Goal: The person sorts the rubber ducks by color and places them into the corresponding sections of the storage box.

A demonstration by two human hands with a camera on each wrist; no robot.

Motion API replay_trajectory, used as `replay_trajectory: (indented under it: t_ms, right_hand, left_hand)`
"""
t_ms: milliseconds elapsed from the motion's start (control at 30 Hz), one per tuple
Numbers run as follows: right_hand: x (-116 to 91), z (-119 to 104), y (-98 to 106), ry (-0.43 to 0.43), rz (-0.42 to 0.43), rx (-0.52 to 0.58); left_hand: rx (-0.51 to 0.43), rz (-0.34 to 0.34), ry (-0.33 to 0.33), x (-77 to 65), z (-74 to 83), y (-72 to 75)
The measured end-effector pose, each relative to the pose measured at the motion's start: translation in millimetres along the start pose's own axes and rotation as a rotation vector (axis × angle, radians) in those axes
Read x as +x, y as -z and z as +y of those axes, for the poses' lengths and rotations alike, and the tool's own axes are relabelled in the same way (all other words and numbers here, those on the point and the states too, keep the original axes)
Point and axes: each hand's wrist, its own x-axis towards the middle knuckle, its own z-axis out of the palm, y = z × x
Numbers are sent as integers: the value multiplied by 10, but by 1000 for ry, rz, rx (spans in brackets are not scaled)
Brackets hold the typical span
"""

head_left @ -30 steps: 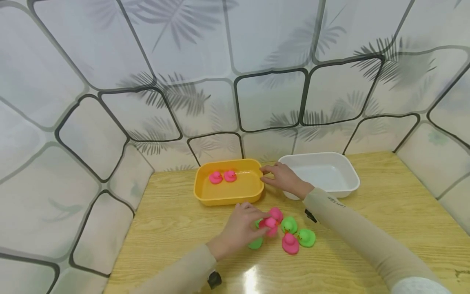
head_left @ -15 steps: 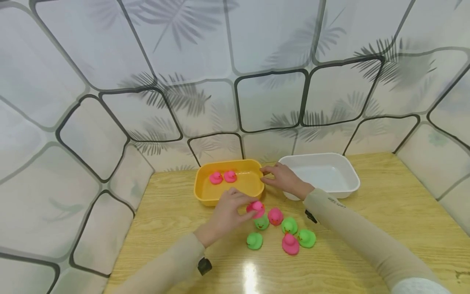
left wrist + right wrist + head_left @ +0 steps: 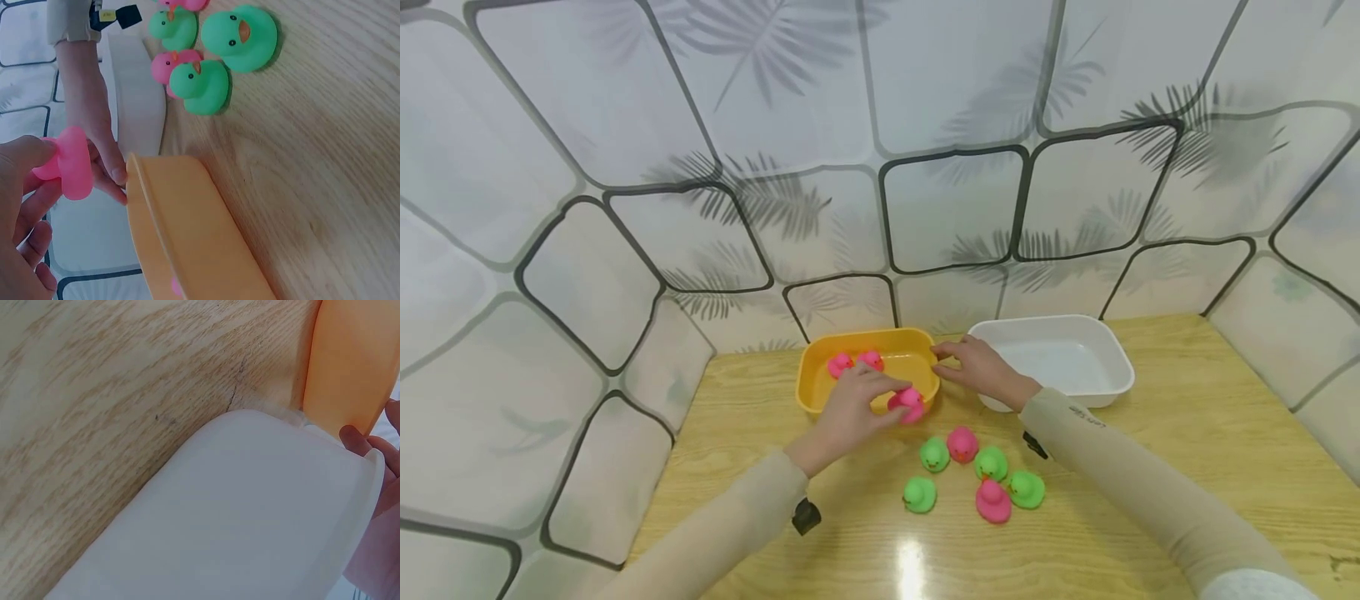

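Observation:
My left hand (image 3: 853,407) pinches a pink rubber duck (image 3: 907,405) between thumb and fingers, above the front right part of the yellow tub (image 3: 827,410). In the left wrist view that duck (image 3: 76,164) hangs clear of the tub's rim. Two pink rubber ducks (image 3: 840,365) sit inside the tub at its back left, partly covered by my left hand. With my right hand (image 3: 981,367) I grip the tub's right rim by the fingertips. The right wrist view has a fingertip (image 3: 355,439) against the tub's orange-looking outer wall (image 3: 350,362).
A white tub (image 3: 1097,398) stands right of the yellow one, partly behind my right hand. On the wooden table (image 3: 737,500) in front lie several green rubber ducks (image 3: 919,495) and two pink rubber ducks (image 3: 993,502). A patterned wall (image 3: 955,208) rises behind.
My left hand has lifted the pink duck from the group and carried it left and away from me, over the yellow tub's front edge. My right hand has stayed at the rim.

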Motion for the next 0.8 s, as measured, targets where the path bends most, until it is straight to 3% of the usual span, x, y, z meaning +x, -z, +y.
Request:
replay_trajectory:
  t_ms: [433,800]
  right_hand:
    - [14,15,-14,-10,-17,-3]
    - [7,-8,7,-5,-17,-1]
  left_hand:
    - [55,-30,31,144,-143,130]
    - [32,-80,129,398,-295,200]
